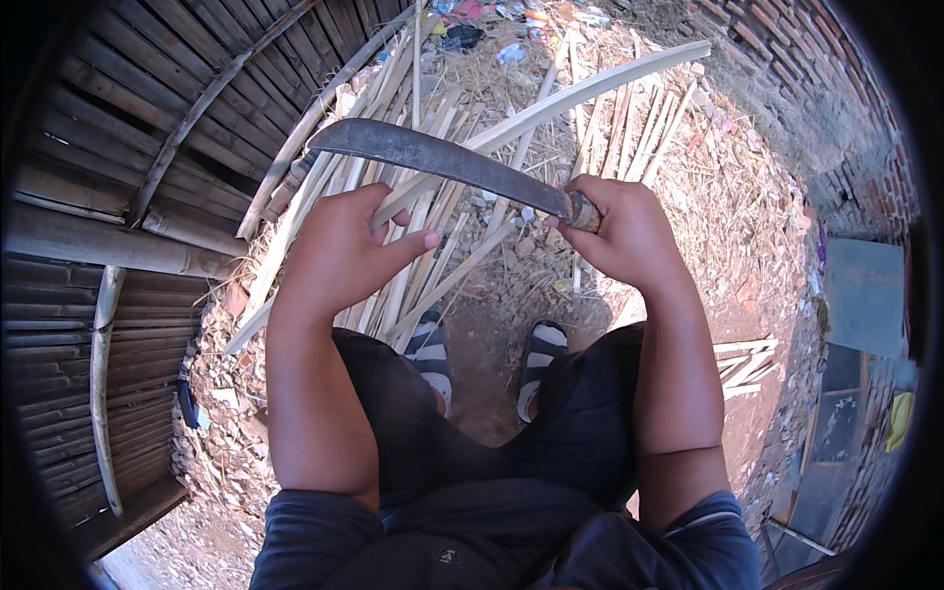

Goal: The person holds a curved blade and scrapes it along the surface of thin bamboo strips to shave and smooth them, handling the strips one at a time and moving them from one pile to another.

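Observation:
My right hand (627,228) is closed round the short handle of a machete (438,160). Its dark, slightly curved blade points left and passes above my left hand (339,244). That hand holds the near end of a long, pale bamboo strip (600,87), its thumb stretched out to the side and its fingers partly hidden. From there the strip slants away to the far right, running beneath the blade. Whether blade and strip touch, I cannot tell.
Many split bamboo strips (454,280) lie on the littered ground ahead of my sandalled feet (539,359). More cut pieces (744,364) lie to the right. A bamboo wall (147,118) rises at left, a brick wall (836,108) at right. Coloured rubbish (511,52) lies at the far end.

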Tool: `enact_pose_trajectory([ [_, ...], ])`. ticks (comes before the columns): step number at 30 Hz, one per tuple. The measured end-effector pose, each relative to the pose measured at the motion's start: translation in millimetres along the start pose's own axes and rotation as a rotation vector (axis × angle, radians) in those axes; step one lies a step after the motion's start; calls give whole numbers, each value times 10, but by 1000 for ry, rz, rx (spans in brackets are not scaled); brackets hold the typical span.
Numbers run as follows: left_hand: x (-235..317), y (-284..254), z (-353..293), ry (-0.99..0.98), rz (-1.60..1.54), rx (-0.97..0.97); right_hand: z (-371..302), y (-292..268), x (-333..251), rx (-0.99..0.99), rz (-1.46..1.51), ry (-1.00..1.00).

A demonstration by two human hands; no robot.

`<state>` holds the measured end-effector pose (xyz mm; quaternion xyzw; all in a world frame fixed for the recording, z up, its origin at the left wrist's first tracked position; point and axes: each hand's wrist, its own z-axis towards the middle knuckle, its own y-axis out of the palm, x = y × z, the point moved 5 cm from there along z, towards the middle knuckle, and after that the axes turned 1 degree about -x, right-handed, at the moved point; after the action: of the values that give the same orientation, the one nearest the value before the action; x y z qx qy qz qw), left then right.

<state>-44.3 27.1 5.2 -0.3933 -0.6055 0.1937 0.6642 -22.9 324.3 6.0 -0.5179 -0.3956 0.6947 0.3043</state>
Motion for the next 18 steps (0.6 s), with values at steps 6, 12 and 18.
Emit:
enact_pose_trajectory([
  [6, -6, 4, -2, -31, -29, -32, 23, -145, 245, 7, 53, 235],
  [12, -2, 21, -22, -25, -87, -46, 7, -36, 13, -28, -20, 43],
  [18, -11, 15, -11, -65, -197, -79, 13, -132, 177, 12, 63, 223],
])
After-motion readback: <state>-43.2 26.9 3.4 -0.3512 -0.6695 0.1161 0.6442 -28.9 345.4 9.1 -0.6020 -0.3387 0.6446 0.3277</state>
